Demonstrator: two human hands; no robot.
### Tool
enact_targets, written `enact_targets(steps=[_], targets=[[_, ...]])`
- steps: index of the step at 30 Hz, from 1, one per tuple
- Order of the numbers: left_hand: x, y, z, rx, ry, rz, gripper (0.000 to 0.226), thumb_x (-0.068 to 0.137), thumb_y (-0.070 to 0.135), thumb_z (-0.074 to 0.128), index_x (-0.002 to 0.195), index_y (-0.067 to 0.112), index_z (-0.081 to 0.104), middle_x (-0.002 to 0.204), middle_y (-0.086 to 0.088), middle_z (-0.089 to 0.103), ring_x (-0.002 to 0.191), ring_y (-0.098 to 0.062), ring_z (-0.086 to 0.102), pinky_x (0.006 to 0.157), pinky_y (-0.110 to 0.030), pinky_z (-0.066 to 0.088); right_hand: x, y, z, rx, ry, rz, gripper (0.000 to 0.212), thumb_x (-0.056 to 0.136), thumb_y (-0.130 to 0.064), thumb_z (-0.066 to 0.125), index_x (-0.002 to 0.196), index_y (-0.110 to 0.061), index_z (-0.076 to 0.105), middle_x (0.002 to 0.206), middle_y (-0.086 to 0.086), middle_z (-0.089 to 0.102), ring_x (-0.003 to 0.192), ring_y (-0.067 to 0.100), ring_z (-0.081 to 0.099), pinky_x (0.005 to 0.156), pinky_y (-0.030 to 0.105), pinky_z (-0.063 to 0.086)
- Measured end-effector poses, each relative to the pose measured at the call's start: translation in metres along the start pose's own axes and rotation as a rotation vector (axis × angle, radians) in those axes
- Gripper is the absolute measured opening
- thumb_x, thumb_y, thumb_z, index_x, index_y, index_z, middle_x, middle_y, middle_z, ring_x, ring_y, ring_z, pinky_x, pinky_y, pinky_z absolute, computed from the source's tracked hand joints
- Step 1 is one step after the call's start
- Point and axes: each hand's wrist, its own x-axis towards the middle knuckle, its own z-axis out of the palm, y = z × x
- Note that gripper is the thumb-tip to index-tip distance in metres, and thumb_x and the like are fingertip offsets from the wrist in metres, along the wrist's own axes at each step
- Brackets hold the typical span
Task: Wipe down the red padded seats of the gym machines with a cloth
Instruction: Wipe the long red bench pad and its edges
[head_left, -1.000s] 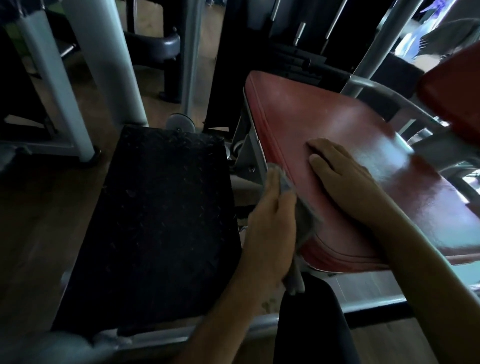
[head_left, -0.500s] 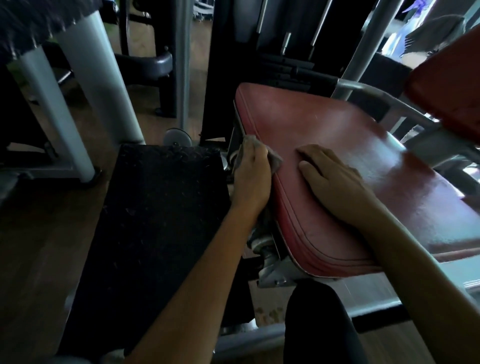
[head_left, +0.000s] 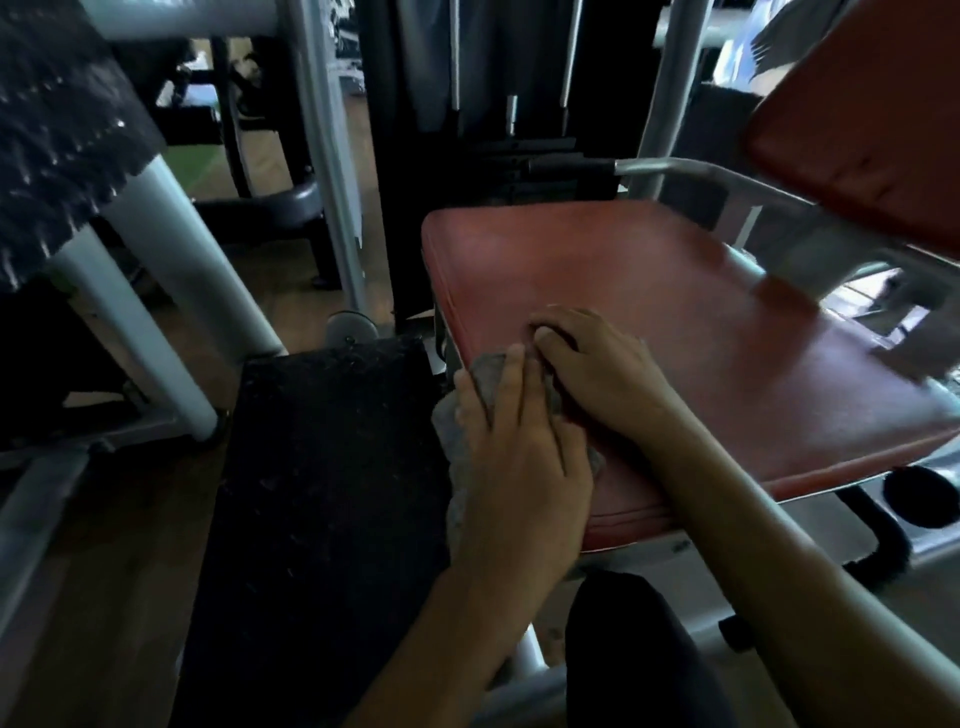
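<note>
A red padded seat (head_left: 701, 322) fills the middle right of the head view. A grey cloth (head_left: 453, 431) drapes over the seat's front left corner and hangs down its side. My left hand (head_left: 519, 467) lies on the cloth with its fingers stretched out and presses it against the seat edge. My right hand (head_left: 597, 374) rests on the seat top just right of the left fingertips. It holds nothing, and its fingers are slightly bent. A second red pad (head_left: 872, 114) sits at the upper right.
A black textured footplate (head_left: 322, 493) lies left of the seat. Grey frame tubes (head_left: 156, 291) slant at the left. The dark weight stack (head_left: 509, 104) stands behind the seat. A grey handle bar (head_left: 727, 182) runs over the seat's far right. My dark-clad knee (head_left: 639, 660) is below.
My left hand slid the cloth up the seat's left side, then back toward the front corner beside my right hand. My right hand stayed on the seat.
</note>
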Motion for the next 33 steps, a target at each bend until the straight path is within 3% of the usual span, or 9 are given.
enact_targets(steps=[7, 11, 14, 16, 18, 21, 24, 26, 33], targets=[[0.030, 0.025, -0.001, 0.614, -0.183, 0.206, 0.084, 0.083, 0.047, -0.012, 0.160, 0.019, 0.006, 0.168, 0.000, 0.005, 0.153, -0.037, -0.004, 0.124, -0.049, -0.004, -0.008, 0.012, -0.018, 0.628, 0.211, 0.159, 0.028, 0.096, -0.030, 0.054, 0.118, -0.028, 0.071, 0.102, -0.012, 0.072, 0.096, 0.005, 0.065, 0.085, 0.026, 0.049], [0.052, 0.044, 0.016, 0.694, -0.381, 0.257, 0.064, 0.104, 0.046, 0.020, 0.160, 0.020, 0.002, 0.168, -0.005, -0.001, 0.153, -0.039, -0.009, 0.124, -0.052, -0.005, -0.016, 0.017, -0.035, 0.657, 0.286, 0.143, 0.026, 0.097, -0.028, 0.054, 0.118, -0.029, 0.070, 0.103, -0.015, 0.070, 0.093, -0.006, 0.062, 0.079, 0.014, 0.048], [0.070, 0.061, 0.015, 0.446, -0.394, 0.163, 0.055, 0.104, 0.033, 0.037, 0.155, 0.014, 0.027, 0.162, -0.013, 0.023, 0.150, -0.040, 0.014, 0.122, -0.053, 0.010, -0.018, 0.015, -0.052, 0.585, 0.320, 0.126, 0.026, 0.097, -0.026, 0.053, 0.118, -0.030, 0.069, 0.097, -0.019, 0.067, 0.088, -0.016, 0.058, 0.065, -0.002, 0.039], [0.079, 0.065, -0.002, -0.136, -0.253, 0.048, 0.034, 0.101, 0.017, 0.045, 0.131, 0.012, 0.060, 0.130, -0.012, 0.061, 0.122, -0.028, 0.054, 0.104, -0.043, 0.039, -0.019, 0.010, -0.061, 0.563, 0.324, 0.141, 0.026, 0.098, -0.024, 0.052, 0.116, -0.028, 0.070, 0.095, -0.017, 0.068, 0.085, -0.010, 0.061, 0.059, 0.001, 0.039], [0.082, 0.059, -0.027, -0.507, 0.080, -0.041, 0.030, 0.097, 0.005, 0.045, 0.104, 0.018, 0.072, 0.096, -0.003, 0.070, 0.085, -0.017, 0.061, 0.077, -0.030, 0.046, -0.021, 0.002, -0.062, 0.491, 0.304, 0.153, 0.027, 0.099, -0.025, 0.050, 0.119, -0.027, 0.069, 0.100, -0.011, 0.070, 0.084, 0.000, 0.061, 0.065, 0.013, 0.042], [0.088, 0.034, -0.050, -0.477, 0.311, -0.089, 0.035, 0.091, -0.001, 0.045, 0.086, 0.024, 0.069, 0.086, 0.002, 0.067, 0.073, -0.009, 0.057, 0.067, -0.023, 0.043, -0.021, -0.017, -0.038, 0.176, 0.076, 0.126, 0.036, 0.101, -0.036, 0.039, 0.127, -0.025, 0.062, 0.121, 0.006, 0.064, 0.106, 0.023, 0.057, 0.087, 0.031, 0.042], [0.095, 0.023, -0.050, -0.412, 0.248, -0.150, 0.030, 0.092, 0.001, 0.047, 0.088, 0.021, 0.069, 0.092, 0.008, 0.066, 0.089, -0.006, 0.059, 0.075, -0.016, 0.043, -0.021, -0.023, -0.004, -0.130, -0.191, 0.105, 0.062, 0.098, -0.060, 0.020, 0.151, -0.028, 0.032, 0.159, 0.020, 0.022, 0.148, 0.039, 0.015, 0.119, 0.052, 0.014], [0.099, 0.021, -0.045, -0.368, 0.202, -0.132, 0.027, 0.094, 0.001, 0.047, 0.095, 0.017, 0.069, 0.091, 0.009, 0.065, 0.091, -0.007, 0.061, 0.074, -0.007, 0.042, -0.018, -0.013, 0.002, -0.188, -0.221, 0.109, 0.071, 0.097, -0.067, 0.019, 0.157, -0.030, 0.013, 0.165, 0.017, -0.003, 0.152, 0.035, -0.010, 0.121, 0.051, -0.004], [0.115, 0.016, -0.020, -0.173, 0.078, 0.093, 0.029, 0.097, -0.003, 0.045, 0.111, 0.008, 0.068, 0.114, -0.002, 0.067, 0.108, -0.006, 0.058, 0.079, 0.003, 0.037, 0.002, 0.034, -0.023, -0.252, -0.218, 0.191, 0.070, 0.097, -0.064, 0.023, 0.158, -0.034, 0.003, 0.167, 0.000, 0.002, 0.153, 0.021, -0.004, 0.122, 0.050, -0.003]])
